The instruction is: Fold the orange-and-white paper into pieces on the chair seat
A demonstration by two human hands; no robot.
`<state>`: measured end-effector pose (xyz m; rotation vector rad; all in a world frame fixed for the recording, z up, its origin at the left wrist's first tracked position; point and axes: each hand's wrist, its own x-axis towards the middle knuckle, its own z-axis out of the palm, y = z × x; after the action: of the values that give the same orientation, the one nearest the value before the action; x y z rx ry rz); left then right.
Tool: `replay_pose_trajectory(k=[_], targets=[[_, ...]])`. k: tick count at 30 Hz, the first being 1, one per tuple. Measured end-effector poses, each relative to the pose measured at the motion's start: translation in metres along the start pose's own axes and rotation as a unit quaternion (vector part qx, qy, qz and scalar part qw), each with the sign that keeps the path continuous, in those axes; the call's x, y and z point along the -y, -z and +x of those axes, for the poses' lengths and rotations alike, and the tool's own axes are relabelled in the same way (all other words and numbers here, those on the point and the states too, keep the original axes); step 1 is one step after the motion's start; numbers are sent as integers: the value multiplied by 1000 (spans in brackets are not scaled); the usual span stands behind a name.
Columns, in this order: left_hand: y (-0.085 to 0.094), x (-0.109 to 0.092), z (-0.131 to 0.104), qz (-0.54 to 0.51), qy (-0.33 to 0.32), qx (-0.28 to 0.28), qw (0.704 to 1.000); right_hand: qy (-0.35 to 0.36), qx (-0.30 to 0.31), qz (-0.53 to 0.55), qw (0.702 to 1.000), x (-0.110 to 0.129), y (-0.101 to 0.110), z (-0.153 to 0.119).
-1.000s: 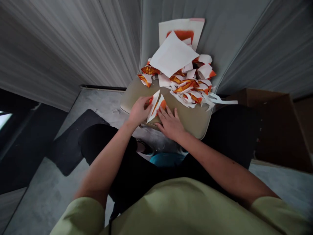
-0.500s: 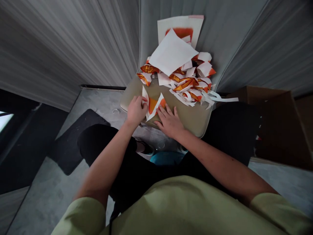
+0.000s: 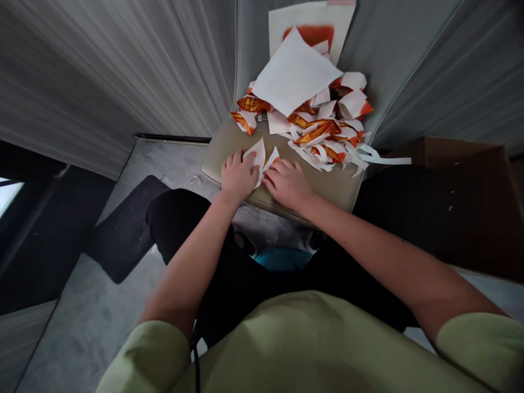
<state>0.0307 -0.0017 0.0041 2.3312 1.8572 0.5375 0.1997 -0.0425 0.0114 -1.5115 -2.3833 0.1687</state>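
A sheet of joss paper (image 3: 257, 152), white with orange and gold on its inner side, is partly folded on the beige chair seat (image 3: 223, 143). My left hand (image 3: 238, 176) grips its left flap, the thumb lying along the white side. Curled fingers of my right hand (image 3: 289, 184) hold the right flap low down. Both hands cover the lower part of the paper, so the fold between them is hidden. Just beyond lies a heap of folded joss paper pieces (image 3: 321, 131) in gold, orange and white.
A plain white sheet (image 3: 295, 71) rests over the heap, before a paper with an orange square (image 3: 282, 22) leaning on the chair back. White paper strips (image 3: 387, 159) overhang the seat's right side. A cardboard box (image 3: 475, 202) stands right; a dark mat (image 3: 125, 234) lies left.
The flaps have come closer together, hiding most of the gold middle. My right hand has gone from flat fingers to curled ones around its flap. The camera view has shifted slightly.
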Motion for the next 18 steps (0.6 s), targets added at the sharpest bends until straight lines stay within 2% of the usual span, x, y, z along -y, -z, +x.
replay_pose_trajectory(k=[4,7,18], targets=[[7,1,6,1,11,17,1000,-52,-21,30,998,-15,-1,33],[10,5,8,7,23,21,999,-76,-27,62,995,-21,-4,46],[-3,22,6,-30,-20,2,999,-66,11,62,996,-24,-8,55]])
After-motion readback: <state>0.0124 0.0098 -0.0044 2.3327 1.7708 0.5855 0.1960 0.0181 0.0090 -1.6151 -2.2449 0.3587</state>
